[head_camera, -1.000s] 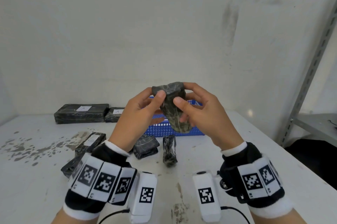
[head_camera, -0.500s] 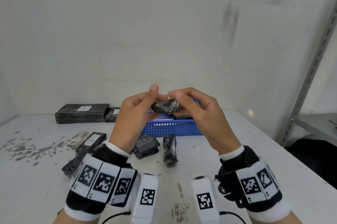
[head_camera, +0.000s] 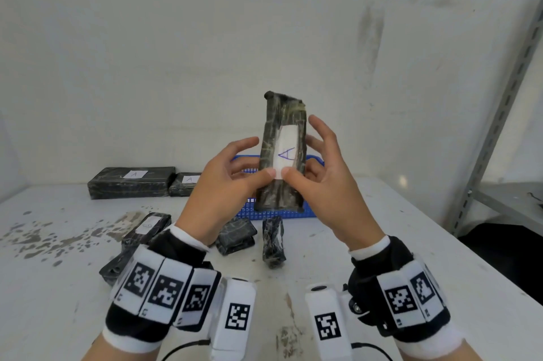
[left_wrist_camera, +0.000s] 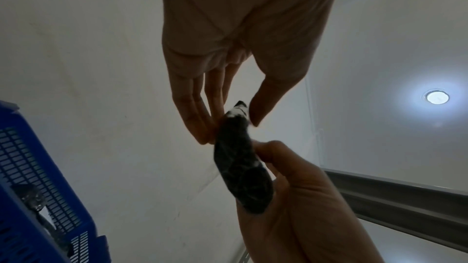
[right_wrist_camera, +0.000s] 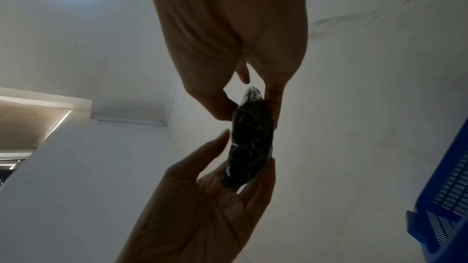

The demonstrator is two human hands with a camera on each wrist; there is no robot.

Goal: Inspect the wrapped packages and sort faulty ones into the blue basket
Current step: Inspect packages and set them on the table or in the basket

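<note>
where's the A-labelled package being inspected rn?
Head view, centre: package held upright above the table between left hand and right hand, in front of the blue basket.

Both hands, left hand (head_camera: 223,184) and right hand (head_camera: 326,184), pinch an upright wrapped package (head_camera: 282,152) labelled A above the blue basket (head_camera: 249,210).

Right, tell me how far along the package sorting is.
Done: at least one wrapped item lies in the blue basket, and two labelled packages sit by the wall. In hand: the left hand and right hand hold a wrapped package upright, its "A" label facing the camera. Left: several loose packages on the table.
</note>
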